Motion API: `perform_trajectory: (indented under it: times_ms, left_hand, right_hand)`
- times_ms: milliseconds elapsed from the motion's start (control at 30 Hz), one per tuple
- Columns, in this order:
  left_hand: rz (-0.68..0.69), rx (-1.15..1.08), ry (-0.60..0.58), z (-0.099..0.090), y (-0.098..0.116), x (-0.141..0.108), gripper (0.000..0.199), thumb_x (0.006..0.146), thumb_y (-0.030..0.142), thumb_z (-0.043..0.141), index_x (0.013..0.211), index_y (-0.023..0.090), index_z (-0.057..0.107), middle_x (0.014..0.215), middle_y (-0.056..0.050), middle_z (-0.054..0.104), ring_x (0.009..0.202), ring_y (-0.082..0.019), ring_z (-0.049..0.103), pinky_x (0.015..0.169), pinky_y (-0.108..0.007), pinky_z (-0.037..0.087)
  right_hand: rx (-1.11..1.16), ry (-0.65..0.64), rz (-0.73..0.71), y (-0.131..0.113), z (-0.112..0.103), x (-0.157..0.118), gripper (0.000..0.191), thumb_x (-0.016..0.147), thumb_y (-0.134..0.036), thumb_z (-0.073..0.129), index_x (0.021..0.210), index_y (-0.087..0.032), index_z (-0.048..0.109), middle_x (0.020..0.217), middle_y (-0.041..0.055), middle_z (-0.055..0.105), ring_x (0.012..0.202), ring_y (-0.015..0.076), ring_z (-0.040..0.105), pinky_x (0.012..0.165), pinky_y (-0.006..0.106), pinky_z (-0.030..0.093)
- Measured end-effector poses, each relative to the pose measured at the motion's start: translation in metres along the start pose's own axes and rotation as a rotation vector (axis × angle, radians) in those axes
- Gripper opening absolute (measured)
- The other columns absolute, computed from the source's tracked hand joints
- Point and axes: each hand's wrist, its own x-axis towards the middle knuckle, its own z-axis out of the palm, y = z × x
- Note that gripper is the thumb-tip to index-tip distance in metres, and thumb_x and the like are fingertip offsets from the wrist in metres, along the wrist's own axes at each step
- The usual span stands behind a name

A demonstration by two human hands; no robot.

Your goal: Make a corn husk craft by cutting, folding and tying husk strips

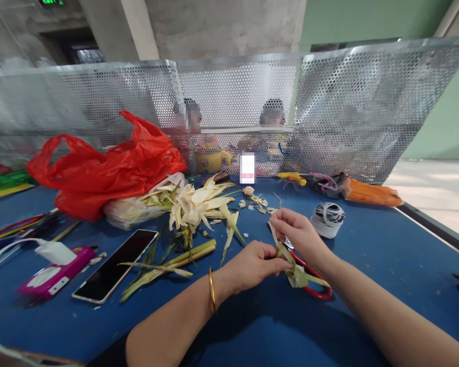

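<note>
Between my two hands is a pale green corn husk strip (298,277), with a folded or knotted part hanging below the fingers. My left hand (255,266), with a gold bangle at the wrist, pinches its middle. Fingertips of my right hand (299,233) are closed on its upper end. Beneath the hands lie scissors with red handles (324,294), partly covered by the husk and my right hand. To the left is a heap of dried corn husks (199,204), with husk stalks (191,256) in front of it. A spool of white and dark string (329,220) stands beyond my right forearm.
On the blue table (229,331) a phone (117,265) and a magenta power strip (57,275) with a white charger lie at left. Behind are a red plastic bag (118,163), a yellow tool (292,177) and an orange packet (371,192). Two people sit beyond the perforated metal screen (237,81).
</note>
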Motion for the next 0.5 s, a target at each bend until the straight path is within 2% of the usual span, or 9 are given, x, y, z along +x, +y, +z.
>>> perform_trajectory:
  times_ms: [233,400,500]
  left_hand:
    - [-0.007,-0.025,-0.030,-0.0001,-0.0018,-0.0006,0.034,0.076,0.045,0.059,0.062,0.015,0.055,0.058,0.004,0.044,0.054,-0.008,0.033,0.052,-0.024,0.022]
    - [-0.036,-0.284,-0.037,0.0012,0.0021,-0.0001,0.039,0.069,0.052,0.066,0.068,0.014,0.059,0.066,0.001,0.049,0.062,-0.009,0.040,0.061,-0.023,0.031]
    - [-0.050,-0.328,-0.062,0.0014,0.0040,-0.0016,0.040,0.068,0.053,0.070,0.071,0.014,0.064,0.068,0.000,0.051,0.064,-0.010,0.042,0.063,-0.023,0.034]
  right_hand:
    - [0.142,0.124,0.017,-0.0023,-0.0008,0.0013,0.026,0.078,-0.043,0.063,0.074,-0.020,0.052,0.068,0.0003,0.067,0.057,0.0123,0.059,0.059,0.027,0.047]
    - [0.175,0.197,0.006,0.0001,-0.0048,0.0031,0.026,0.078,-0.044,0.062,0.076,-0.020,0.053,0.075,0.0023,0.070,0.062,0.0133,0.063,0.064,0.028,0.050]
    - [0.163,0.218,0.020,0.0020,-0.0068,0.0044,0.027,0.078,-0.046,0.062,0.076,-0.020,0.054,0.080,0.0041,0.072,0.065,0.0145,0.065,0.065,0.029,0.051]
